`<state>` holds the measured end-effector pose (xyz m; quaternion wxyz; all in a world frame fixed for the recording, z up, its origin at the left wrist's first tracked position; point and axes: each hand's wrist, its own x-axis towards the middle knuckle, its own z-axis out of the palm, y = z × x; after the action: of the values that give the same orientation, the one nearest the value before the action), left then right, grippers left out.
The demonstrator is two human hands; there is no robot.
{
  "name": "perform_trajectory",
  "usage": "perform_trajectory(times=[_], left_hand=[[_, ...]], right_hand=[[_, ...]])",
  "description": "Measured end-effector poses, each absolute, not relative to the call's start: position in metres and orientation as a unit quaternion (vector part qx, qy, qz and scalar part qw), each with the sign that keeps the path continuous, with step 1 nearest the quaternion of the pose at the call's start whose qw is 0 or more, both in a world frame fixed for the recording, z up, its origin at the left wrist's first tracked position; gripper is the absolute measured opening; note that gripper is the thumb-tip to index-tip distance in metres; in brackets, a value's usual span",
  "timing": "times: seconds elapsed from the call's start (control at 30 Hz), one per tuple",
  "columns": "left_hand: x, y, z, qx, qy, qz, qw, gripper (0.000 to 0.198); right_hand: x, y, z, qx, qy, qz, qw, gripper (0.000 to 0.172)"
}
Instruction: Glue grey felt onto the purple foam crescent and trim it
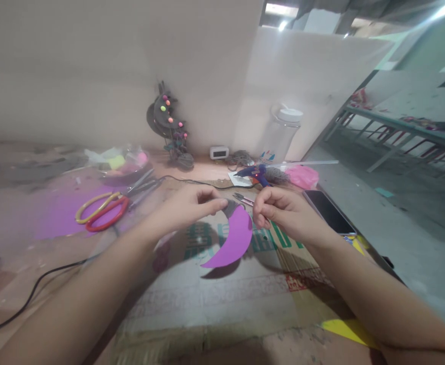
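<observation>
A purple crescent-shaped piece point(234, 239) with a dark grey part at its upper end hangs over the cardboard. My left hand point(199, 205) pinches that grey end between thumb and fingers, and the pointed tip hangs down to the left. To the right of the crescent, my right hand point(277, 209) is closed, thumb against fingers; what it holds, if anything, is hidden. A slim tool with a dark split tip point(244, 199) shows just left of the right fingers; whether they touch it I cannot tell. Beyond them lies a blue glue gun point(258, 174) with a clear glue stick in its back.
Scissors with yellow and red handles point(106, 210) lie on the left by purple sheet. A dark crescent ornament with coloured beads point(169, 119) stands against the partition. Also around are a clear bottle point(283, 134), a phone point(329, 212) and a black cable point(36, 286).
</observation>
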<state>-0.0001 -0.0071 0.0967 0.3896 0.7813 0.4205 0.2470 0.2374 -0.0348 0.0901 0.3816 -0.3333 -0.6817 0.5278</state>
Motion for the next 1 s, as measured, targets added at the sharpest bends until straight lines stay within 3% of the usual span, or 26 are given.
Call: perform_trajectory(times=[0.17,0.3,0.6,0.87,1.0], left_hand=[[-0.001,-0.008,0.096,0.779,0.42,0.249,0.393,0.036],[-0.001,-0.008,0.097,0.777,0.419,0.255,0.393,0.035],[0.003,-0.01,0.096,0.774,0.421,0.284,0.378,0.032],[0.003,-0.005,0.092,0.731,0.387,0.312,0.467,0.032],[0.005,-0.003,0.086,0.706,0.391,0.327,0.492,0.034]], right_hand=[[0.238,-0.035,0.095,-0.407,-0.682,0.452,0.405,0.019],[0.24,-0.035,0.095,-0.452,-0.741,0.346,0.357,0.024],[0.234,-0.034,0.085,-0.441,-0.771,0.369,0.273,0.026],[0.228,-0.038,0.085,-0.445,-0.786,0.34,0.264,0.028],[0.23,-0.039,0.089,-0.441,-0.804,0.306,0.255,0.038]])
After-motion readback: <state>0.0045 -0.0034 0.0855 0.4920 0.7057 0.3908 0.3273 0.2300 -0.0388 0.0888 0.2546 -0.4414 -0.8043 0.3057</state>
